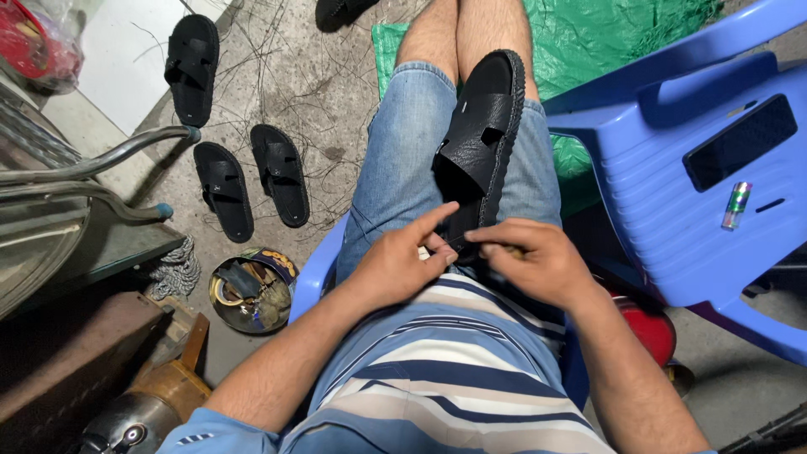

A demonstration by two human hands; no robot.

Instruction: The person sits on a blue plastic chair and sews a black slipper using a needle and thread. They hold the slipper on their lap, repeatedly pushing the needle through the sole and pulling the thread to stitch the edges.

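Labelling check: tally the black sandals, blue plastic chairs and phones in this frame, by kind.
Black sandals: 5, one on the lap, three on the floor, one partly cut off at top
Blue plastic chairs: 2
Phones: 1
Total: 8

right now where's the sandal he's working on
In the head view the black sandal lies lengthwise on the person's lap over the denim shorts, its near end pinched between the left hand and right hand.

The sandal's (481,126) heel end is hidden beneath both hands; whatever the right hand's (534,261) fingers (504,250) pinch is too small to tell.
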